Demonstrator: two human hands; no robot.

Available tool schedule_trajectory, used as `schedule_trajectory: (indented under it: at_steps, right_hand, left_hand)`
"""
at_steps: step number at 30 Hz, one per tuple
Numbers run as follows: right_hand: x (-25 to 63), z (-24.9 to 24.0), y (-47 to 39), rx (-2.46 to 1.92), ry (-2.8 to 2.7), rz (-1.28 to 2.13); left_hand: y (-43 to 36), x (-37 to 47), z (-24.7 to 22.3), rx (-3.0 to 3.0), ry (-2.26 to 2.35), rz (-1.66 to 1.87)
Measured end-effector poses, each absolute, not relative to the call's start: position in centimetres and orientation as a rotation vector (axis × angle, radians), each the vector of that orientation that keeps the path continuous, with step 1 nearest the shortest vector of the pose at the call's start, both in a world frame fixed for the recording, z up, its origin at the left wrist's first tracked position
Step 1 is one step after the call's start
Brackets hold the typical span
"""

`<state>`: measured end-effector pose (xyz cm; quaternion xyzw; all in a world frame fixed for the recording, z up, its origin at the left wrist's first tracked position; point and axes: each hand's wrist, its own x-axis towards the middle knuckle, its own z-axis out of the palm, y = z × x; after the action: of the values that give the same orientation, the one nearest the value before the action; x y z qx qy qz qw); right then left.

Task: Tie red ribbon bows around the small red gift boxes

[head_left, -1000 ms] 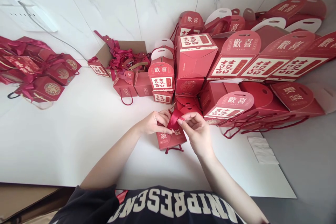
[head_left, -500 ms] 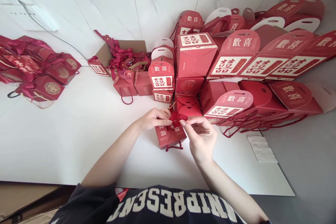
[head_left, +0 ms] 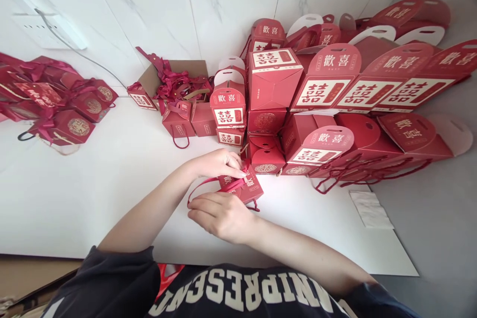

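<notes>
A small red gift box [head_left: 253, 190] with pale lettering lies on the white table in front of me. Red ribbon [head_left: 234, 186] runs across its top. My left hand [head_left: 223, 163] rests over the box's far left side, thumb and fingers pinched on the ribbon near the top. Nearer to me, my right hand [head_left: 223, 216] is closed at the box's front left, with a loop of ribbon curving up from its fingertips. The fingertips partly hide the ribbon's end. A dark red cord handle sticks out at the box's near right edge.
Red boxes with white panels [head_left: 324, 92] are stacked at the right. An open carton [head_left: 190, 67] of ribbons stands against the tiled wall. Finished-looking boxes with bows [head_left: 76, 126] sit at the left. A folded white tissue [head_left: 370, 208] lies near the table's right edge.
My right hand has moved from the box's right side to its front left, drawing ribbon out into a loop. My left hand stays at the top, still pinching.
</notes>
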<state>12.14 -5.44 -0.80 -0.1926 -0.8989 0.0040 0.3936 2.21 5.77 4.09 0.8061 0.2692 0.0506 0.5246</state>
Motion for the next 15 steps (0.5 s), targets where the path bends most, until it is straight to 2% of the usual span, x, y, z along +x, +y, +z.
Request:
schedule_trajectory:
  at_steps: [11,15]
  right_hand:
    - [9.8,-0.3,-4.0,-0.509,-2.561,-0.016]
    - [11.0,1.3,-4.0,-0.386,-2.515,0.161]
  left_hand:
    - [5.0,2.3,4.6,2.028,0.693,0.103]
    - [5.1,2.0,4.2,2.167,0.617,0.130]
